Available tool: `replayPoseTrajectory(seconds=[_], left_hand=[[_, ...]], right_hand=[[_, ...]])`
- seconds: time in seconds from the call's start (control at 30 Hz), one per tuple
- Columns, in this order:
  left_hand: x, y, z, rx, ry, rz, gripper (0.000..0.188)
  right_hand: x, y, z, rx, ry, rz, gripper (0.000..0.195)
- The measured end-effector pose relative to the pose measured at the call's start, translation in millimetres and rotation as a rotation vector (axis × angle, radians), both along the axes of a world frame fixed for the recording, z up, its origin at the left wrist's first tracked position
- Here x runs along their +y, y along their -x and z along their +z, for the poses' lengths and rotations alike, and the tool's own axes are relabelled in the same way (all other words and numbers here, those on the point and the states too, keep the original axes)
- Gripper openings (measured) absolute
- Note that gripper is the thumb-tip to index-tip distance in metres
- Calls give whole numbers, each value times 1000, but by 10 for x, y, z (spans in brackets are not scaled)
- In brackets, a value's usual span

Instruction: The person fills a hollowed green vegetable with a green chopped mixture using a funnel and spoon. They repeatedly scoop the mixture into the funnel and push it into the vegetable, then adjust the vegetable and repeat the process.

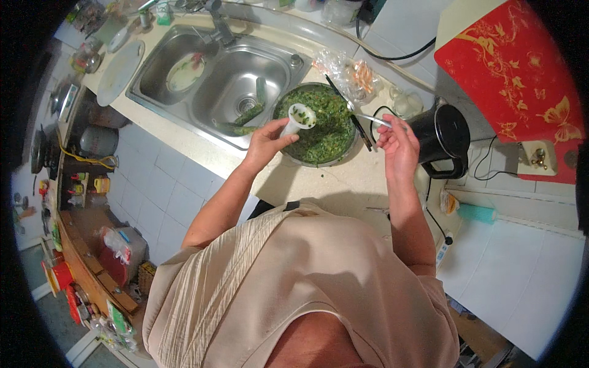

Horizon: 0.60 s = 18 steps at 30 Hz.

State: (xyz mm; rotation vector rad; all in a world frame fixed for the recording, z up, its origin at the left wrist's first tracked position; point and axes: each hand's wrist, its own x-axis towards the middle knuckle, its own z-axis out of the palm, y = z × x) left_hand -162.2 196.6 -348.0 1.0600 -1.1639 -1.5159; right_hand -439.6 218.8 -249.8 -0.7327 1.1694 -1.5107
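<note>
My left hand (271, 141) grips a white plastic funnel (292, 129), its wide mouth tilted up over the near left rim of a round metal bowl. Green bits cling inside the mouth. The bowl (302, 162) is full of a chopped green mixture (322, 145). My right hand (399, 142) pinches the thin handle of a metal spoon (372, 119), whose far end is over the bowl's right side, by a heap of greens. A pair of dark chopsticks (360, 131) slants across the bowl's right rim, apart from my right hand.
Left of the bowl is a double steel sink (239, 60) with long green pieces (251, 114) in its right basin and a dish (185, 72) in the other. A black electric kettle (439, 138) stands by my right hand. Crumpled plastic bags (347, 76) lie behind the bowl.
</note>
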Motion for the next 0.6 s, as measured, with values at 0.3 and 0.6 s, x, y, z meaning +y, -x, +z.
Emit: replayPoseTrajectory(seconds=[0.3,0.6], left_hand=[[-46,62,78,-21,60,-1,43],[-85,33,-56,84,9,16,43]], right_hand=[[22,-393,473,454,211,171,19],[66,-490,525,1059,798,242,12]])
